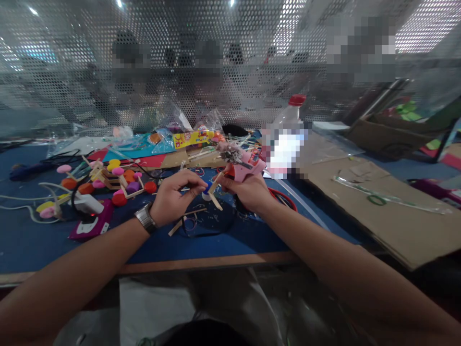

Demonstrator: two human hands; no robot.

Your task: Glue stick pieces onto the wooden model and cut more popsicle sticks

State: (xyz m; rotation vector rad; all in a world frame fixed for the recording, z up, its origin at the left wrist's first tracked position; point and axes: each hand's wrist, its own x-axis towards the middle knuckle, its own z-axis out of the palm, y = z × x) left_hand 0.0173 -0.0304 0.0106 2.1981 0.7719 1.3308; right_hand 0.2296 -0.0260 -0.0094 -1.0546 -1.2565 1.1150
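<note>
Where the left hand (176,194) curls: fingertips close; I can't tell whether they hold anything.
Right hand (254,192): wrapped round the pink glue gun (249,168).
Wooden sticks (216,201): between both; I'd steady them before squeezing.

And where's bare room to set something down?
Blue tabletop left of the purple box, toward the wooden front edge; cardboard sheet, nearer than the clear plastic strip. Crowded: beyond the left hand (yellow packet) and left of it (coloured balls).
</note>
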